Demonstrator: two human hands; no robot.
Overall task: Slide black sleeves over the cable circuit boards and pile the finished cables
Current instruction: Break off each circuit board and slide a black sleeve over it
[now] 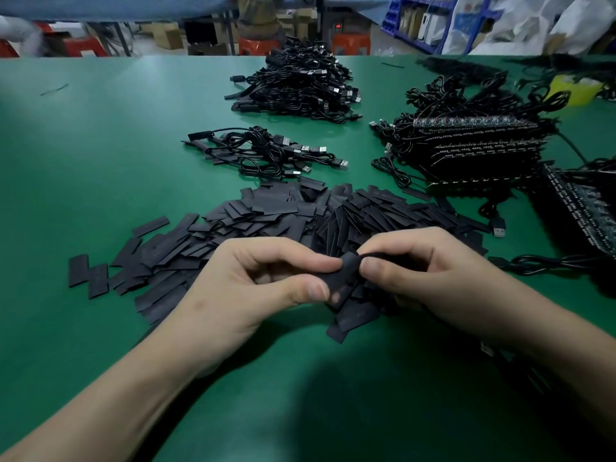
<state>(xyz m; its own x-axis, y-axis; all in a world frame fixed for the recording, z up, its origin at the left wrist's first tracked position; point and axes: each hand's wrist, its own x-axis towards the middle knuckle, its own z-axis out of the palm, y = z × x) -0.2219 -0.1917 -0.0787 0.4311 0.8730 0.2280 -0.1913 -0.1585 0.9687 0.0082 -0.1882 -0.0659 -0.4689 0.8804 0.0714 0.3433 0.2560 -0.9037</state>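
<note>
My left hand (pixel 253 278) pinches a black sleeve (pixel 345 275) between thumb and forefinger, just above a heap of loose black sleeves (pixel 266 221). My right hand (pixel 420 261) meets it from the right and pinches the sleeve's other end; whatever it holds inside the fingers is hidden. A black cable (pixel 546 261) runs off to the right from behind the right hand. A small pile of sleeved cables (pixel 266 151) lies beyond the sleeves, and a larger pile (pixel 300 85) farther back. Unsleeved cables with circuit boards (pixel 476 151) are stacked at the right.
Everything lies on a green table (pixel 100 161). More circuit boards (pixel 580 208) sit at the right edge, and a yellow tape roll (pixel 573 88) at the far right. Beyond the table's far edge are red stools, boxes and blue shelving.
</note>
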